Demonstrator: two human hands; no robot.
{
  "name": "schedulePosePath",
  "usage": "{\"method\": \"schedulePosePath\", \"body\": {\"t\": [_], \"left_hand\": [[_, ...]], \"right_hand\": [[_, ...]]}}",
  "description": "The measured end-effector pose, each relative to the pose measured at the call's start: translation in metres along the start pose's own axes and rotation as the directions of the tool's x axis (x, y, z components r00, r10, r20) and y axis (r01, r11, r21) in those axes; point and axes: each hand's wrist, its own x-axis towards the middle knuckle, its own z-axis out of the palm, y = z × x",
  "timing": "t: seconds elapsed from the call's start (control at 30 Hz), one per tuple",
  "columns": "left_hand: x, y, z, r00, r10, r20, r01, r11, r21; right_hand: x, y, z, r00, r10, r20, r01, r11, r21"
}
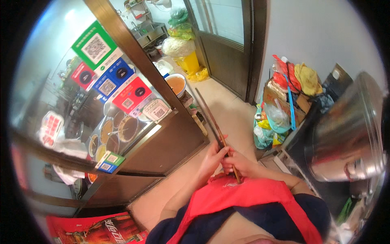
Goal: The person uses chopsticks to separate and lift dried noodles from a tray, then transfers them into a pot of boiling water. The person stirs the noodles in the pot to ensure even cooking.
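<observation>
My left hand (214, 157) and my right hand (237, 161) are together in front of the red apron (243, 193). Both close around a pair of long wooden cooking chopsticks (236, 174), which slant up and away to the left. The far tips point over the tiled floor, and the near end of one reaches the apron's top. My fingers overlap, so the middle of the chopsticks is partly hidden.
At left, a brown-framed glass partition (170, 128) bears payment-code stickers; bowls of sauce (128, 128) stand behind it. Beyond are a basin of brown liquid (176, 84) and a yellow bin (189, 62). At right stand a large steel pot (341, 137) and piled bags (275, 117).
</observation>
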Motion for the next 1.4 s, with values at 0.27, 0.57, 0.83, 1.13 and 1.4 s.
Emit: {"method": "schedulePosePath", "body": {"t": [0.27, 0.57, 0.83, 1.13, 1.4], "left_hand": [[0.222, 0.099, -0.049, 0.981, 0.095, 0.167, -0.080, 0.992, -0.096], [0.420, 0.151, -0.145, 0.961, 0.222, -0.166, -0.242, 0.965, -0.105], [0.538, 0.217, -0.243, 0.786, 0.157, -0.598, -0.280, 0.953, -0.118], [0.648, 0.249, -0.383, 0.648, 0.117, -0.753, -0.386, 0.902, -0.193], [0.769, 0.336, -0.533, 0.710, 0.158, -0.686, -0.359, 0.919, -0.160]], "right_hand": [[0.116, -0.206, -0.021, 0.972, -0.179, -0.151, 0.139, 0.960, -0.244], [0.290, -0.360, -0.117, 0.995, 0.099, 0.034, -0.064, 0.838, -0.541], [0.490, -0.513, -0.126, 0.827, 0.530, 0.189, -0.291, 0.691, -0.662], [0.707, -0.577, -0.108, 0.715, 0.659, 0.234, -0.284, 0.579, -0.764], [0.895, -0.684, -0.062, 0.725, 0.662, 0.189, -0.356, 0.595, -0.721]]}}
